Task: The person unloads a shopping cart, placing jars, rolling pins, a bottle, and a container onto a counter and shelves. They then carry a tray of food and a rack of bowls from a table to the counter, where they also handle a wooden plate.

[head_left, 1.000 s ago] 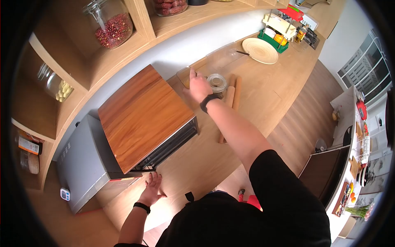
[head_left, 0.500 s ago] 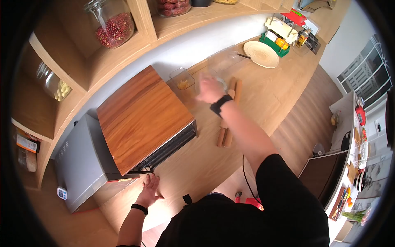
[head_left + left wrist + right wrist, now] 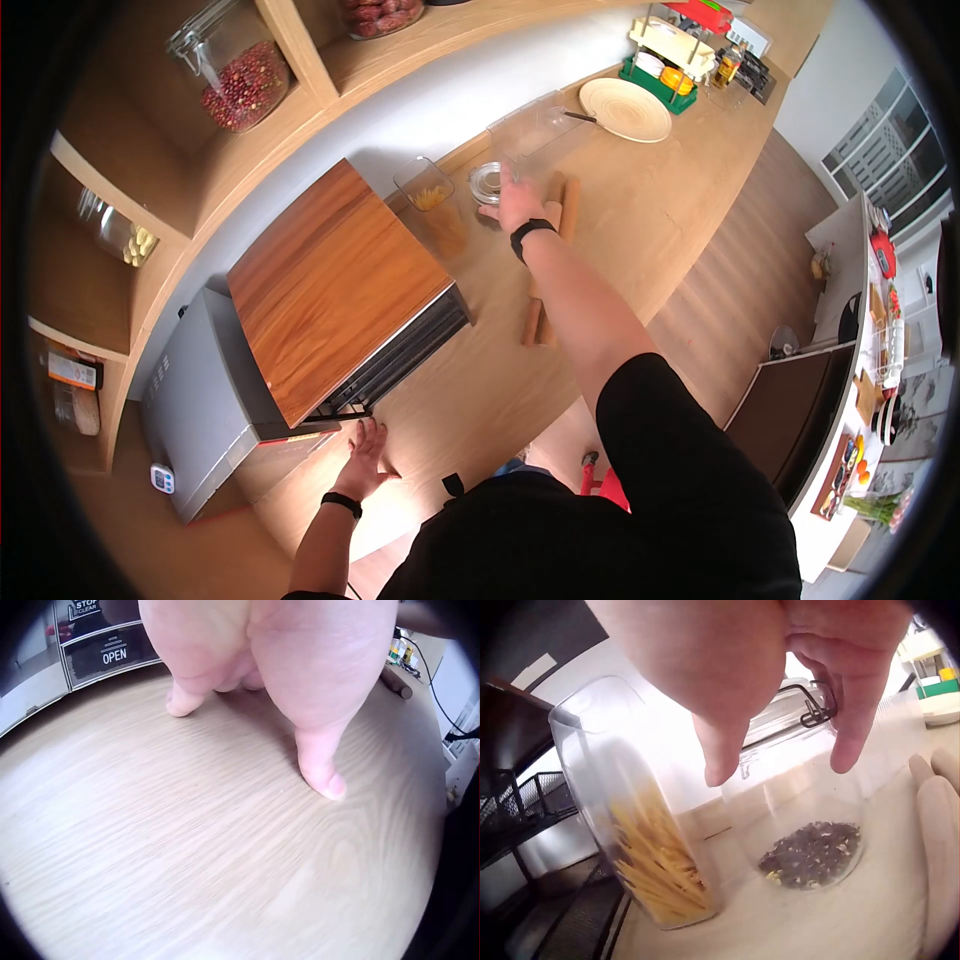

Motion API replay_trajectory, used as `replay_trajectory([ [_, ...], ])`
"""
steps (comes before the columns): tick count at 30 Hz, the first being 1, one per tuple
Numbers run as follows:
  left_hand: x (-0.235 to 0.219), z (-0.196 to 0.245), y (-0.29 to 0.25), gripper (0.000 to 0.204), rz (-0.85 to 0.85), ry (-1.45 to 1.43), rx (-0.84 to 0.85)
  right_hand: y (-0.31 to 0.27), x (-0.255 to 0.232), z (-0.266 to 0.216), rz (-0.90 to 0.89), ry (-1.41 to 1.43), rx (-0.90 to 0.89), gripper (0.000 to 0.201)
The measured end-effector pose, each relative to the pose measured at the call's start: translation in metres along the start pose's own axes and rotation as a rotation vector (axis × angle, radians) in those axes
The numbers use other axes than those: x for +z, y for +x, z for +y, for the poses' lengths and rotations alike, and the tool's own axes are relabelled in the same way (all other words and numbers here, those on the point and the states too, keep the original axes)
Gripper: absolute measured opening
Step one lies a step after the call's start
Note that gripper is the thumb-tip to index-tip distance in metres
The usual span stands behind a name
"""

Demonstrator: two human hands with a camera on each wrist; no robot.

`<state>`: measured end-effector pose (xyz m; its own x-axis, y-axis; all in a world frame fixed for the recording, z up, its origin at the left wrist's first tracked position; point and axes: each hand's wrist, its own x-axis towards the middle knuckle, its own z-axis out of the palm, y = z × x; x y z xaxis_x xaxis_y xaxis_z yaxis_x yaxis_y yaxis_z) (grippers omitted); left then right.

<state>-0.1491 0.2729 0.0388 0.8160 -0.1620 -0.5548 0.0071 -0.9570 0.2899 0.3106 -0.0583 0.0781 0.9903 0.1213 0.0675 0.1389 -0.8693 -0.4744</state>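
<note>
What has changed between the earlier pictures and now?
The right hand has left the pasta container, now nearer the wood-topped rack, and holds the glass jar, shifted toward that container, away from the rolling pins. The left hand still rests on the counter.

The right hand, cropped at its wrist view's top, partly hides a jar.

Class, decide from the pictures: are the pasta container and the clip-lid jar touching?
Apart. The right wrist view shows a strip of counter between the pasta container and the clip-lid jar.

Smth glass jar, metal clasp, wd ctr
</note>
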Motion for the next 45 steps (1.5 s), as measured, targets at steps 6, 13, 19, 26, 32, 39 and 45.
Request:
replay_trajectory([
  [6,0.005,0.001,-0.001,0.119,0.028,-0.047,-0.002,-0.087,-0.029,0.023,0.288,0.387,-0.046,0.068],
  [13,0.000,0.008,-0.001,0.123,0.007,-0.059,-0.036,-0.389,-0.073,0.093,0.402,0.333,0.174,0.011],
  [19,0.020,-0.012,0.003,0.127,0.012,-0.045,0.060,-0.644,-0.026,0.125,0.148,0.127,0.539,0.014],
  [26,0.024,-0.027,0.006,0.123,0.083,0.127,0.217,-0.887,0.057,0.101,0.068,0.135,1.121,0.032],
  [32,0.016,-0.022,0.012,0.107,0.109,0.309,0.213,-0.990,0.068,0.038,0.205,0.142,1.327,0.035],
  [39,0.017,0.032,0.007,0.082,0.028,0.293,0.197,-1.036,0.049,0.022,0.414,0.140,1.363,0.024],
  [45,0.070,0.173,-0.023,0.058,0.007,0.184,0.723,-1.036,0.010,0.070,0.479,0.257,1.299,0.017],
])
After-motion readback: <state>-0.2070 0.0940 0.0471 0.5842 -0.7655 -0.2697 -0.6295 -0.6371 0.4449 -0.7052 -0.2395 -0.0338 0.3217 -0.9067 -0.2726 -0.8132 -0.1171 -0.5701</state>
